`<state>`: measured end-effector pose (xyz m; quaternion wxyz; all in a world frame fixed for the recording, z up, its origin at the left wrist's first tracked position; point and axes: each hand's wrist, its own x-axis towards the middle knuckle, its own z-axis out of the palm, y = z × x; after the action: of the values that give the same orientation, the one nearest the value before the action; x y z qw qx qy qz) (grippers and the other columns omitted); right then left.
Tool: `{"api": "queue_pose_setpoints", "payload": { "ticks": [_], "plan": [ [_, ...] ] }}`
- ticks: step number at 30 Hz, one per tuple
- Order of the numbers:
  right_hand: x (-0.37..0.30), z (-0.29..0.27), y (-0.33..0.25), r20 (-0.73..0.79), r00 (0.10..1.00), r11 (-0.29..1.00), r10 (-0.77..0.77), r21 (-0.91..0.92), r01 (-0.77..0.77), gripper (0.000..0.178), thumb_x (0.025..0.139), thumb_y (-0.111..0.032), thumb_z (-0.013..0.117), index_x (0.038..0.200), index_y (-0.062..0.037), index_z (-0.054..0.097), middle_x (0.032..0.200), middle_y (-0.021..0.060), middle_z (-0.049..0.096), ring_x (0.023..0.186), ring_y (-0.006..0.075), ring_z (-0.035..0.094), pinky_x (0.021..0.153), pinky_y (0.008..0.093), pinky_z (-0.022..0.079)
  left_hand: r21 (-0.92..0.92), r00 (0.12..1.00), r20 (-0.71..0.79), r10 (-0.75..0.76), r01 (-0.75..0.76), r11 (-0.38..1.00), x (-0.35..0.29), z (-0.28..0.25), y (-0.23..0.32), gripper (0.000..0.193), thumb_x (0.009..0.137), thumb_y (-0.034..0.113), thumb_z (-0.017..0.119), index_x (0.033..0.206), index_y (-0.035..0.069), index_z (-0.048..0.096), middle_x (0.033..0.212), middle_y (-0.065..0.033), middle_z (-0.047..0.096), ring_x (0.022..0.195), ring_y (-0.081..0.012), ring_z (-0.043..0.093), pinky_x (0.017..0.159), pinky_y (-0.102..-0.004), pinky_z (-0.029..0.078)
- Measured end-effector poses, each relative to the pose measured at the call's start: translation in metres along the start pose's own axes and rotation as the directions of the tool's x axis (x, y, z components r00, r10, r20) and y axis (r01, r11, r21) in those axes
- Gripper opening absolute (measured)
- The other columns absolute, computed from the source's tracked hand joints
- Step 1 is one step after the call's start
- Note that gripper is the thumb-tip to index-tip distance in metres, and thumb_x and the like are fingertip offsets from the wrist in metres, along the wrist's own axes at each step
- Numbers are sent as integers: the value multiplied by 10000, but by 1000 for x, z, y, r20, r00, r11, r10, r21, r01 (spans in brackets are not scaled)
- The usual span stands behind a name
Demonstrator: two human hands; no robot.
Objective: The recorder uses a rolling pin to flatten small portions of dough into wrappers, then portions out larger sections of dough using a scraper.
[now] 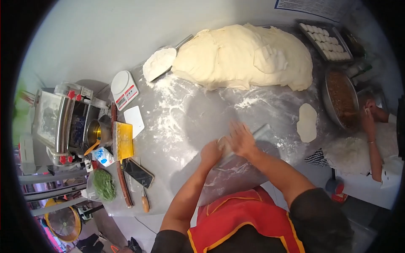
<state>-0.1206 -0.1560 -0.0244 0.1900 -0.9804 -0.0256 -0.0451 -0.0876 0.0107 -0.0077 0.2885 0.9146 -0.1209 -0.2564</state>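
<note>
My left hand (pixel 211 152) is curled against a small pale piece of dough (pixel 222 144) on the floured steel table (pixel 185 126). My right hand (pixel 241 138) lies flat over the same piece with its fingers spread, slightly blurred. Just right of that hand a grey metal scraper (pixel 263 132) lies on the table. A big mound of dough (pixel 244 55) fills the far side of the table.
A scoop of flour (pixel 159 63), a white scale (pixel 124 88), a white scraper (pixel 135 120), a yellow board (pixel 122 141), a phone (pixel 138 173) and a knife (pixel 144 202) lie left. Flat dough discs (pixel 307 122), a filling bowl (pixel 341 99) and a co-worker's hands (pixel 369 114) are right.
</note>
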Motion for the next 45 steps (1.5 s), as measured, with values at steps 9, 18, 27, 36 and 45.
{"api": "queue_pose_setpoints", "payload": {
  "ticks": [9, 18, 27, 36, 45],
  "plan": [
    [-100, -28, 19, 88, 977, 981, -192, -1, 193, 569, 769, -266, 702, 1231, 29, 549, 1385, 204, 457, 1327, 321, 389, 1080, 466, 323, -87, 979, -145, -141, 129, 988, -13, -12, -11, 325, 856, 294, 611, 1047, 36, 654, 942, -205, 675, 934, -386, 630, 799, -478, 490],
    [43, 8, -9, -50, 995, 987, -83, -143, 76, 560, 919, -346, 524, 1309, 52, 469, 1381, 205, 468, 1306, 311, 412, 1075, 437, 330, 76, 998, 24, 62, -63, 995, 8, -13, 23, 295, 862, 324, 575, 978, 70, 672, 933, -199, 675, 889, -392, 642, 764, -493, 506],
    [-88, -31, 7, 32, 976, 976, -218, 35, 217, 614, 799, -239, 653, 1311, 43, 462, 1416, 233, 419, 1303, 364, 418, 1082, 470, 326, -256, 997, -41, -67, 54, 965, -32, -3, -41, 297, 856, 325, 583, 985, 71, 666, 914, -197, 671, 898, -391, 635, 792, -493, 493],
    [17, 1, -6, 34, 962, 946, -271, -177, 272, 585, 898, -293, 554, 1346, 60, 427, 1389, 212, 454, 1286, 338, 428, 1073, 475, 327, -5, 1000, -10, 20, -20, 1000, 12, -3, -11, 326, 840, 325, 620, 1017, 57, 678, 915, -199, 673, 873, -384, 634, 758, -460, 494],
    [-11, 5, 2, -51, 981, 978, -189, -96, 183, 465, 858, -280, 593, 1216, 15, 570, 1392, 213, 455, 1320, 357, 391, 1098, 481, 282, -13, 997, -54, 55, -56, 998, -24, -12, -22, 288, 867, 305, 587, 993, 57, 662, 926, -194, 673, 896, -386, 632, 781, -466, 493]
  ]
}}
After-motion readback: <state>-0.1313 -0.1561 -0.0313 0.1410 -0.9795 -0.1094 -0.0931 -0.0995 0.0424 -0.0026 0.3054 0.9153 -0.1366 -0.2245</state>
